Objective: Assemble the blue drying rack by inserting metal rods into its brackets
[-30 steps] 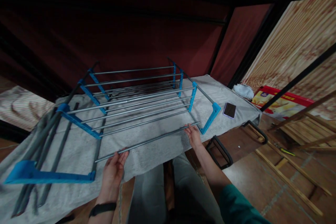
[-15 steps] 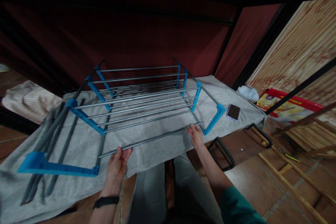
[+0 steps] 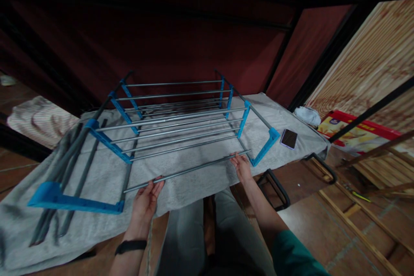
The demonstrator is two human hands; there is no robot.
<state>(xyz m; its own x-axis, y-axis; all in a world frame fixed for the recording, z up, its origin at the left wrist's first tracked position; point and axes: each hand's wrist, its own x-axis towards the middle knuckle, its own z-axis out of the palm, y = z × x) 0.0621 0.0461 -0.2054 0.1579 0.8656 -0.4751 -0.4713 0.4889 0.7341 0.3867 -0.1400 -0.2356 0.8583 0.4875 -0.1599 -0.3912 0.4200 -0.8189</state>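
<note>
I hold a long grey metal rod (image 3: 194,169) level over the near edge of a grey cloth-covered table (image 3: 200,189). My left hand (image 3: 145,202) grips the rod near its left end, fingers curled under it. My right hand (image 3: 241,167) pinches the rod near its right end, beside the blue corner bracket (image 3: 263,148) of a rack. The rack (image 3: 174,120) has blue plastic side pieces and several grey rods across it. It stands on the cloth just beyond the rod.
A loose blue side piece (image 3: 71,200) and several dark grey bars (image 3: 64,172) lie on the cloth at left. A phone (image 3: 289,138) lies at the table's right end. Black metal frames (image 3: 274,187), wooden slats (image 3: 362,233) and a red box (image 3: 352,131) are on the floor at right.
The view has shifted slightly, and the rack and table sit a little further right in the picture. Both hands keep their hold on the rod, which stays in about the same place.
</note>
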